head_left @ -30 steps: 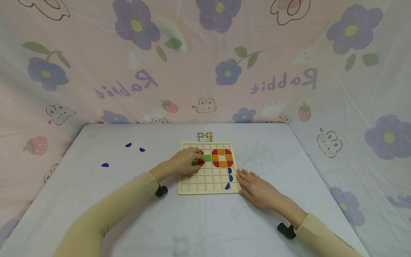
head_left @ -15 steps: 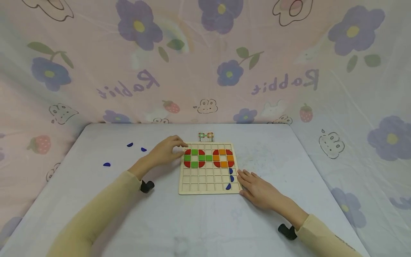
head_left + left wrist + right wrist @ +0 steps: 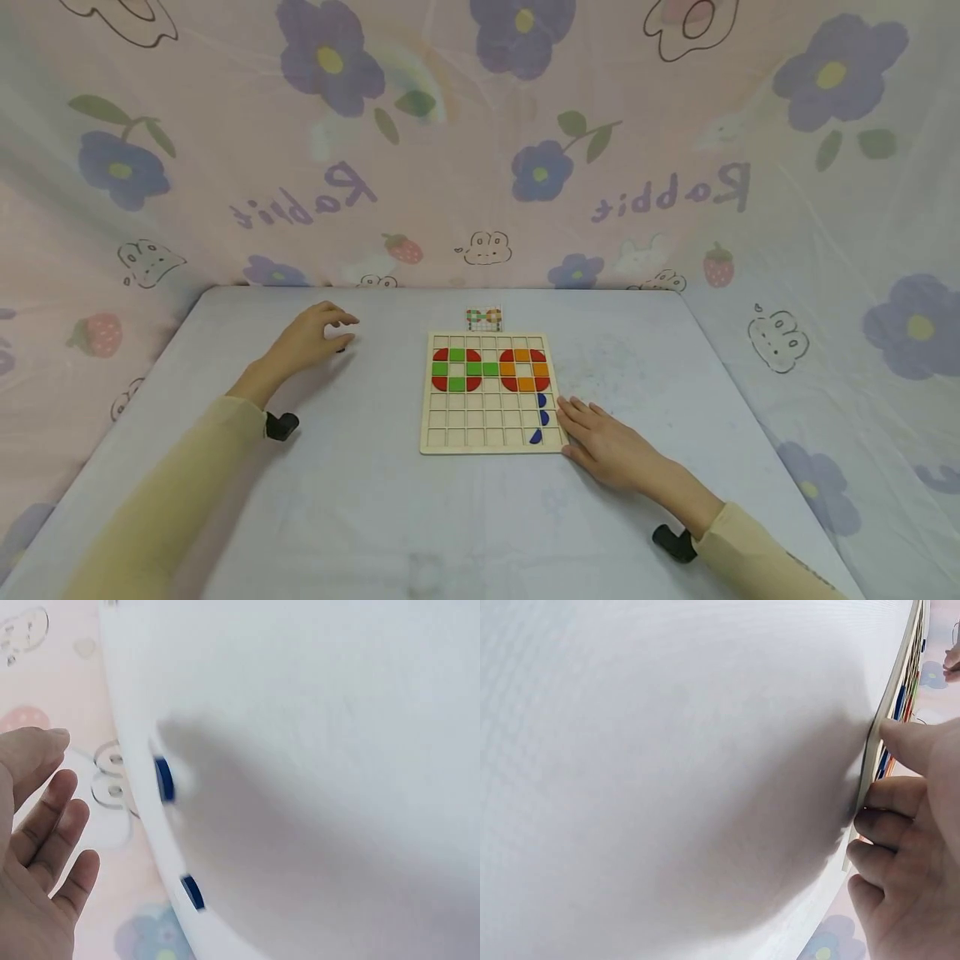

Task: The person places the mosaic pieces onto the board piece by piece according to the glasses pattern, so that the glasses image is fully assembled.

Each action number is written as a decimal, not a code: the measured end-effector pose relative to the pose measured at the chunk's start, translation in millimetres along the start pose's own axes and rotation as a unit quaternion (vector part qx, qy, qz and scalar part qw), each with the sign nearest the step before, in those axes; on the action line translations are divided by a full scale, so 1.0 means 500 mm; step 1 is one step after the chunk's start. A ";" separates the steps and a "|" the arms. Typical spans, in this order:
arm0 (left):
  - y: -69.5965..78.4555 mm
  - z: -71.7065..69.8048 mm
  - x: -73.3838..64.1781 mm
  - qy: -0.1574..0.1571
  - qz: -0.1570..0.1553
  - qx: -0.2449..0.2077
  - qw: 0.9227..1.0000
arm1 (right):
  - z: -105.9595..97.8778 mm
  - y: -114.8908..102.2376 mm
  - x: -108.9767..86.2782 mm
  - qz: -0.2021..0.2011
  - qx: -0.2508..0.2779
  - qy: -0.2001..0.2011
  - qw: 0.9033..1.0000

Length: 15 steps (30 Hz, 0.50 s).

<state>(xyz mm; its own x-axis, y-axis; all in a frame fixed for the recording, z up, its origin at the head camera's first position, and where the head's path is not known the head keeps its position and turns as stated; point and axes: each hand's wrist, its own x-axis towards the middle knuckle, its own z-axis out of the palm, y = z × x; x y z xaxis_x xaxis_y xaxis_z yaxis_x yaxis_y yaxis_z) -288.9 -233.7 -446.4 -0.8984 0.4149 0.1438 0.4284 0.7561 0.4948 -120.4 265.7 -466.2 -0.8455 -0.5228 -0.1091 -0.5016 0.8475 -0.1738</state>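
Observation:
My left hand (image 3: 307, 337) is over the left part of the table, away from the board, with its fingers loosely bent and nothing in them. Two blue half-round pieces lie near it, an upper blue piece (image 3: 165, 780) and a lower blue piece (image 3: 193, 892) in the left wrist view; the hand mostly hides them in the head view. My right hand (image 3: 611, 446) lies flat on the table, fingertips at the right edge of the wooden grid board (image 3: 450, 433). On the board are a red-and-green ring (image 3: 457, 384), a red-and-orange ring (image 3: 525, 384), a green linking square (image 3: 491, 369) and three blue half-rounds (image 3: 544, 418).
A small pattern card (image 3: 483, 319) lies just behind the board and shows two joined rings. The white-covered table (image 3: 360, 517) ends at a printed fabric wall (image 3: 420, 167) at the back and sides.
My left hand has left the red-and-green ring, which now shows whole, and moved left across the table to the loose blue pieces. The right hand stays at the board's edge.

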 end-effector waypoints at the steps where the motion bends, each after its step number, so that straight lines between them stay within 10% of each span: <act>1: -0.009 -0.004 -0.002 -0.001 -0.006 0.002 1.000 | 0.000 0.000 0.000 0.000 0.000 0.000 1.000; 15: -0.064 -0.008 -0.021 -0.057 -0.066 0.016 0.996 | -0.006 0.000 -0.001 -0.006 0.002 0.002 1.000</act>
<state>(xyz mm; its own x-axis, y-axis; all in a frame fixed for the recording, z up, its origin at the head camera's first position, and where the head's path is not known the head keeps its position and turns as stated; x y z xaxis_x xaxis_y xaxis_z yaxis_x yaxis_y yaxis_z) -293.8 -264.4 -460.3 -0.9309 0.3649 -0.0192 0.3128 0.8229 0.4743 -120.3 266.2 -463.3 -0.8404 -0.5323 -0.1022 -0.5107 0.8408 -0.1795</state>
